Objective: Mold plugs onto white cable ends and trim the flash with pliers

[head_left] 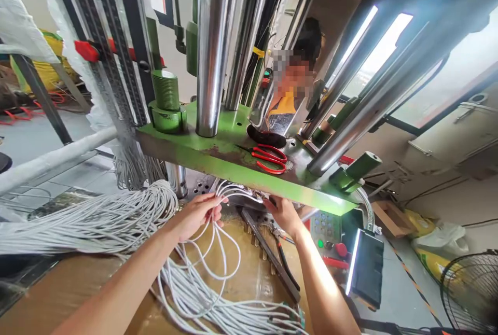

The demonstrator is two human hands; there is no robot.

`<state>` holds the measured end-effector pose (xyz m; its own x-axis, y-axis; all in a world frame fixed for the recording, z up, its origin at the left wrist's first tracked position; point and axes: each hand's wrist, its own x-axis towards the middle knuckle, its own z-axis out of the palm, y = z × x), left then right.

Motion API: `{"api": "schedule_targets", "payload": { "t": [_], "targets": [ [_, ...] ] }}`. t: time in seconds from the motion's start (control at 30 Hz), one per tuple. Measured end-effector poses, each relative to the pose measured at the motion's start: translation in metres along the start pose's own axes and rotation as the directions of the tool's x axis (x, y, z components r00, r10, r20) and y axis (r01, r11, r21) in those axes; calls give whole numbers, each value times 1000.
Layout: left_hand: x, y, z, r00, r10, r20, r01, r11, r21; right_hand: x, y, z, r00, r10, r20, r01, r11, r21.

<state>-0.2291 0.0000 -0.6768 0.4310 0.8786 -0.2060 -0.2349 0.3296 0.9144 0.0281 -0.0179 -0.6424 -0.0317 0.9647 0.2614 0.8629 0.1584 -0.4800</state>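
Note:
My left hand (202, 213) is closed around several white cables (222, 244), which loop down below it and run up from its fingers to the right. Those cables reach under the green machine plate (233, 166), toward my right hand (282, 214). The fingertips of my right hand are tucked beneath the plate's edge by the cable ends, so what they hold is hidden. A bundle of white cables (206, 288) lies on the brown work surface (249, 252) below my hands. Pliers (286, 257) and a long dark metal bar (268, 252) lie near my right wrist.
Red-handled scissors (270, 157) rest on the green plate between steel columns (212, 50). A thick cable bundle (116, 215) is heaped at left. Right of my arm are a control panel (327, 231), a lit lamp (363, 267) and a fan (472, 291). Another person (291, 81) is behind the machine.

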Motion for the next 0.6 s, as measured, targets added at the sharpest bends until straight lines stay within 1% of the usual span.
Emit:
{"api": "schedule_targets", "payload": {
  "t": [0.07, 0.13, 0.2, 0.23, 0.3, 0.37, 0.43, 0.6],
  "targets": [
    [-16, 10, 4, 996, -68, 50, 71, 996, -50, -34, -5, -6, 996, 18, 90, -23, 999, 48],
    [-34, 13, 12, 977, -162, 138, 165, 986, -8, -73, -6, -14, 992, 60, 109, -69, 995, 78],
    [-51, 9, 20, 944, -249, 218, 234, 968, 92, -110, -3, -19, 985, 125, 123, -142, 979, 147],
    [-57, 4, 24, 929, -279, 242, 246, 956, 159, -126, -1, -21, 976, 163, 142, -190, 960, 205],
    [-66, -6, 30, 913, -316, 259, 232, 923, 307, -152, 4, -21, 955, 231, 184, -283, 896, 341],
    [-70, -13, 34, 907, -337, 254, 205, 878, 432, -169, 7, -19, 940, 267, 212, -336, 829, 447],
    [-71, -15, 37, 899, -359, 251, 194, 840, 506, -179, 8, -16, 932, 285, 225, -362, 784, 504],
    [-78, -5, 41, 885, -390, 254, 182, 792, 583, -188, 11, -4, 908, 328, 261, -419, 724, 548]
  ]
}}
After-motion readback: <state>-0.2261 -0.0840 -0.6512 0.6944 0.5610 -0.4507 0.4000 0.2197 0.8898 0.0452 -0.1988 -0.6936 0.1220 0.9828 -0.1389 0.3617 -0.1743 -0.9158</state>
